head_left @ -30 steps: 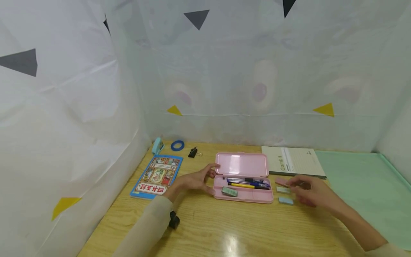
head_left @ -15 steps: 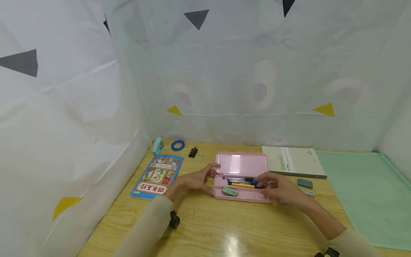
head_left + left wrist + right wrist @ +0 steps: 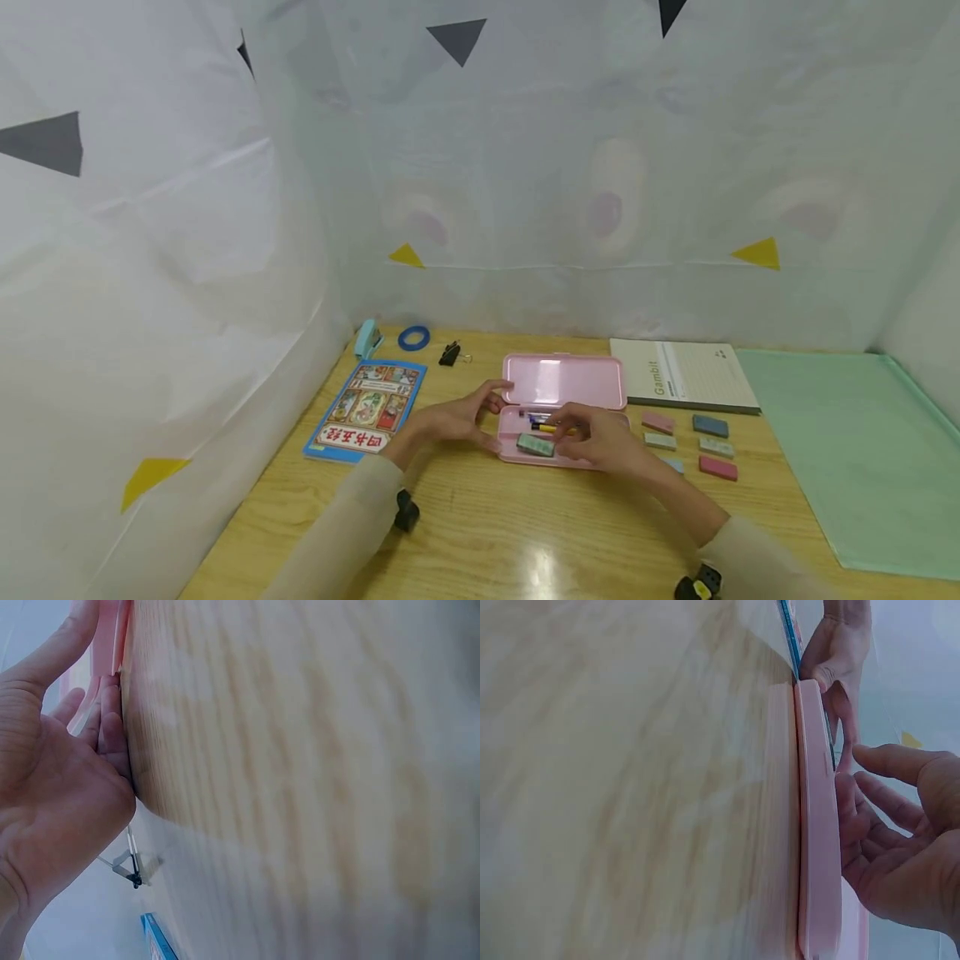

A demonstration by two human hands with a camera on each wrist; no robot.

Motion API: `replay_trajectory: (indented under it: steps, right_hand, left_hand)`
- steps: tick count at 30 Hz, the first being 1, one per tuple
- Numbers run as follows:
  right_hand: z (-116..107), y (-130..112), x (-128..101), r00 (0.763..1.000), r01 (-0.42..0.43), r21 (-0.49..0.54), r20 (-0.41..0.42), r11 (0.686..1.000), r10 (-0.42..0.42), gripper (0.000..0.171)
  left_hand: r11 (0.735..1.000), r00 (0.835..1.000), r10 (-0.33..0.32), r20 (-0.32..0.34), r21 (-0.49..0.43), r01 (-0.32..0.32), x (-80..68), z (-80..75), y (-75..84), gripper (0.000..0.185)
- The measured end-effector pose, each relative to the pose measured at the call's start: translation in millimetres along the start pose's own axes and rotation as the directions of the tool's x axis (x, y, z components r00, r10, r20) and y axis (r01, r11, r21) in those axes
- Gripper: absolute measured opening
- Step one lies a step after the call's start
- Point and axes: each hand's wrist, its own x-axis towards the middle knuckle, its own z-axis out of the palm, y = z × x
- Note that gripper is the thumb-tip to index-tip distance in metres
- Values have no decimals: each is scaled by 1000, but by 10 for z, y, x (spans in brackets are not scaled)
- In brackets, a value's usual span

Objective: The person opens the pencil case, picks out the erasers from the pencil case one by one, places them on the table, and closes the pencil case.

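A pink pencil case [image 3: 564, 382] lies with its lid folded back. Pens [image 3: 553, 427] and a green eraser [image 3: 536, 445] are inside. My left hand [image 3: 459, 419] rests against the case's left side, thumb near the front corner and a finger at the lid's edge. My right hand [image 3: 603, 440] is over the middle of the case, its thumb and fingertips close to the green eraser. In the right wrist view, thumb and fingers [image 3: 889, 806] are apart, with nothing visible between them. The right hand hides part of the pens and the right compartment.
Right of the case lie several erasers, among them a dark blue one [image 3: 710, 426] and a red-pink one [image 3: 717, 467]. Behind are a notebook [image 3: 690, 375] and a green mat [image 3: 862, 450]. At left are a booklet [image 3: 367, 408], stapler [image 3: 368, 340], blue ring [image 3: 413, 337] and binder clip [image 3: 450, 353].
My right hand has moved left from the erasers beside the case, across its right part, to its middle. That uncovers the erasers at right. The left hand has stayed in place.
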Motion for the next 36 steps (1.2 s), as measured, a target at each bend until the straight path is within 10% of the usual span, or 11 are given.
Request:
replay_trajectory:
  steps: [14, 36]
  right_hand:
    - [224, -160, 145, 997, -35, -243, -78, 969, 16, 11]
    - [-142, -53, -184, 989, -61, -112, -142, 992, 45, 16]
  left_hand:
    - [1000, 1000, -4, 1, -21, 4, -26, 0, 21, 100]
    - [1000, 1000, 8, 5, 2, -8, -3, -6, 15, 101]
